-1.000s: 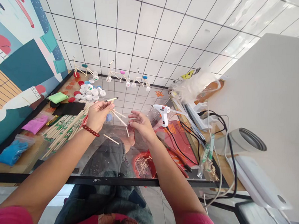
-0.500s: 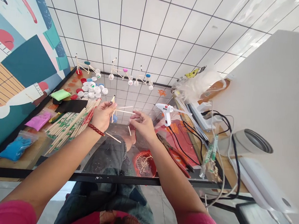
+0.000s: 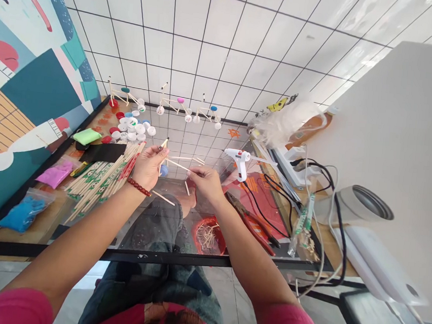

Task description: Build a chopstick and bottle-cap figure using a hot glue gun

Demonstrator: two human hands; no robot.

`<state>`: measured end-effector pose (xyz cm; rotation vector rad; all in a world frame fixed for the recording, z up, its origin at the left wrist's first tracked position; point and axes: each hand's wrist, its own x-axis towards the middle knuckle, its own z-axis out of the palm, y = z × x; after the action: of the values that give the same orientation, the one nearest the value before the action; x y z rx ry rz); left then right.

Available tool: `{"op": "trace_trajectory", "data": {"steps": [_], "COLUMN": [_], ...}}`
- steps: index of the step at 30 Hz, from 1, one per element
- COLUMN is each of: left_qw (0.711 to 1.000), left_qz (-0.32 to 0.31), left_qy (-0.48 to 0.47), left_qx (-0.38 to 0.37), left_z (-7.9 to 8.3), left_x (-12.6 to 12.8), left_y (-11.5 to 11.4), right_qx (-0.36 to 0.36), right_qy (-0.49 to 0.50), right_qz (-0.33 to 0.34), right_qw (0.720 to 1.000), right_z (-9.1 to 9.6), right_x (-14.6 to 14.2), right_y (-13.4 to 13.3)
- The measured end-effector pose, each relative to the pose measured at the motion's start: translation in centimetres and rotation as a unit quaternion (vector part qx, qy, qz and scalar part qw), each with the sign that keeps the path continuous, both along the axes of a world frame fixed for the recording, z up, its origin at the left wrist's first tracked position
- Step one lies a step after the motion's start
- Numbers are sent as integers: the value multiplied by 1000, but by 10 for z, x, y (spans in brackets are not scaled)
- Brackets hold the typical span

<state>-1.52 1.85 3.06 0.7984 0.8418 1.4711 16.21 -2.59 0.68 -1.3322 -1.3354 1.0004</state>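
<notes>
My left hand (image 3: 147,169) is closed, pinching a small frame of joined wooden sticks (image 3: 181,158) above the glass tabletop. One short stick of it, dark at the tip, points up past my fingers. My right hand (image 3: 206,184) pinches the near end of a stick (image 3: 178,165) that runs across to the frame; whether it is fixed there I cannot tell. A blue round piece (image 3: 164,170) shows just beside my left fingers. Two loose sticks lie below, a longer one (image 3: 163,197) and a short one (image 3: 187,188).
Left are a chopstick pile (image 3: 97,186), bottle caps (image 3: 132,129) and bagged clay (image 3: 23,215). Stick-and-cap bicycles (image 3: 175,108) line the back. Right are a glue gun (image 3: 239,159), pliers (image 3: 250,221) and cables (image 3: 332,229). A red basket (image 3: 195,230) of stick pieces sits near the front edge.
My right fingers, looser half a second ago, have closed on the stick's end and dipped slightly. The stick frame has turned, and more of its sticks show beyond my right hand.
</notes>
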Motion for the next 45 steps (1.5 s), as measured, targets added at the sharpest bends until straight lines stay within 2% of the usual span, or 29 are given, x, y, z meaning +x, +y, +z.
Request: {"op": "trace_trajectory", "data": {"steps": [3,7,9,11,13,18,27,30,35,38,45], "left_qw": [995,952,936,934,939,958,962,964,977,978,981], "left_qz": [-43,-204,-246,-258,-245,-140,-170,-176,-142,-133,-126], "left_qy": [79,221,247,246,240,245,98,95,129,152,135], "left_qx": [34,62,52,31,7,-59,-188,-173,-91,-54,-56], "left_z": [4,9,8,5,1,-2,10,13,18,20,20], "left_x": [-13,-41,-49,-52,-50,-42,-32,-29,-26,-23,-16], "left_y": [5,11,13,13,13,15,10,7,1,-3,-8], "right_qx": [3,13,22,29,35,27,-12,-3,-18,-25,-3], "right_qy": [-3,-1,2,-1,-9,3,162,185,249,240,231], "right_qz": [-10,-27,-31,-29,-32,-43,-8,-9,-5,-12,-41], "right_qw": [1000,1000,999,999,999,999,987,983,968,970,972], "right_z": [1,4,4,4,4,3,7,12,16,16,16], "right_x": [2,5,6,6,6,6,-3,-3,-1,-1,-5], "right_y": [1,3,3,3,3,4,1,-1,-2,-1,-1]}}
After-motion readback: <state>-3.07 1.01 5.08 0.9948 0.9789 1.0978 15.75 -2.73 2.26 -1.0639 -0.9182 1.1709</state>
